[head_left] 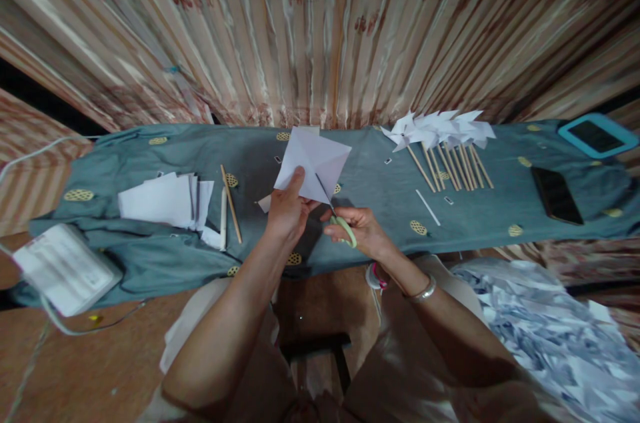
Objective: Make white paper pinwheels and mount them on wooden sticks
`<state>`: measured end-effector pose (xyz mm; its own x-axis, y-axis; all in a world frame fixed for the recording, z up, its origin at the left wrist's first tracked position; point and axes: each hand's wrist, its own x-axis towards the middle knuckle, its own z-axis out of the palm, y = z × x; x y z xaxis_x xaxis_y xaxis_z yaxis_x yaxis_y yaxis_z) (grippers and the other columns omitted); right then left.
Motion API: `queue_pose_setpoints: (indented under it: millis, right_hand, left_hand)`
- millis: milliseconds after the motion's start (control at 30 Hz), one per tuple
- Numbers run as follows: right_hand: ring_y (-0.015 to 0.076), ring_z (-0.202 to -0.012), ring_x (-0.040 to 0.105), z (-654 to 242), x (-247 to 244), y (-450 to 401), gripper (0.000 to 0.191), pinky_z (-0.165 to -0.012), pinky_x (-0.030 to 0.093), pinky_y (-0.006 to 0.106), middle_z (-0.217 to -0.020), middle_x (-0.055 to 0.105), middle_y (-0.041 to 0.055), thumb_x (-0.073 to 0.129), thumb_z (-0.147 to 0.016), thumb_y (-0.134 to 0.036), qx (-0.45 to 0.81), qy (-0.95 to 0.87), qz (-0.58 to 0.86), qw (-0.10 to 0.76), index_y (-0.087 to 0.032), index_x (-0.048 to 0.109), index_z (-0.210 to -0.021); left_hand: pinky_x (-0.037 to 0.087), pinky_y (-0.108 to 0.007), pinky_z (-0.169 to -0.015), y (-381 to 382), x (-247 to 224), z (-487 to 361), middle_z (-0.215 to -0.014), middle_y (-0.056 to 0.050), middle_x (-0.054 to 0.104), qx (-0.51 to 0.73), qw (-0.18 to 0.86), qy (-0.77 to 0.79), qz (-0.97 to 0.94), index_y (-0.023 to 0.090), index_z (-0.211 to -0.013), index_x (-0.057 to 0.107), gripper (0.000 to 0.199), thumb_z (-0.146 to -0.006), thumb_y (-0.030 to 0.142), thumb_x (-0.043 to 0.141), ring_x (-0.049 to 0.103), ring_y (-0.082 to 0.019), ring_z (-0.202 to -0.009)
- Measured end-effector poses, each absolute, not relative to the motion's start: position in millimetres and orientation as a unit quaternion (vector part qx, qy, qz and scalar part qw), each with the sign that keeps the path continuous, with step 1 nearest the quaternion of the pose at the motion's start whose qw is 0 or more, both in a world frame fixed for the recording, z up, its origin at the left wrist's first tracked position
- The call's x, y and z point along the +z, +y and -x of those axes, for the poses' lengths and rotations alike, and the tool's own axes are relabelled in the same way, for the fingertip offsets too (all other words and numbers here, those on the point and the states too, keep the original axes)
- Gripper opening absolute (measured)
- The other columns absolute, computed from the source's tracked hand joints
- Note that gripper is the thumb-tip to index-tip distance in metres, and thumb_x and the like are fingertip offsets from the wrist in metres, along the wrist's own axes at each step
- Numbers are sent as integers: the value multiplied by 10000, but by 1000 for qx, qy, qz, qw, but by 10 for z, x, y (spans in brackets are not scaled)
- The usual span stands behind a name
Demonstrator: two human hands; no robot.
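Head view: both forearms reach forward from the bottom edge and angle inward, so that the two hands meet near the middle of the cloth-covered table (373, 193). With my left hand (289, 213) I have a closed pinch on a square white sheet (320, 157), thumb laid flat on top near its lower left side, the other fingers mostly hidden underneath. The sheet sits raised at a slant over the table, one corner towards me. My right hand (356, 231) comes in from the right, a bracelet (427, 289) at the wrist, its grip curled round the pale green handles of the scissors (346, 231). They point up and to the left, a dark blade lying across the sheet from the near corner towards its centre. I make out only that one blade clearly, and cannot tell how wide the pair stands. My fingers cover part of the handle loops.

A beige piece (265, 203) beside my left hand is partly covered. To the right, paper pinwheels (440, 129) overlap so closely that their vanes run together above the sticks. The heap of paper (555, 336) at lower right is blurred and cut off by the frame.
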<state>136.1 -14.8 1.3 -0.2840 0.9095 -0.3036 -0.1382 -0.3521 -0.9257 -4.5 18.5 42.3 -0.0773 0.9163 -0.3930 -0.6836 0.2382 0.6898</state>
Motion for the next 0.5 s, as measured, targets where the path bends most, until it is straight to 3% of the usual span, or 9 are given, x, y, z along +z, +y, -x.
queue_pose_setpoints:
  millis: [500]
  right_hand:
    - [51,-442,480,-1342,29,-152,476,-468,428,204,-484,562,-87,916,-447,-465,670,-428,466,389,-171,690,-745]
  left_hand:
    - [561,-278,-678,191,435,46,-695,-2,731,600,666,422,-135,193,-827,651,69,-822,240,701,711,-158,-683]
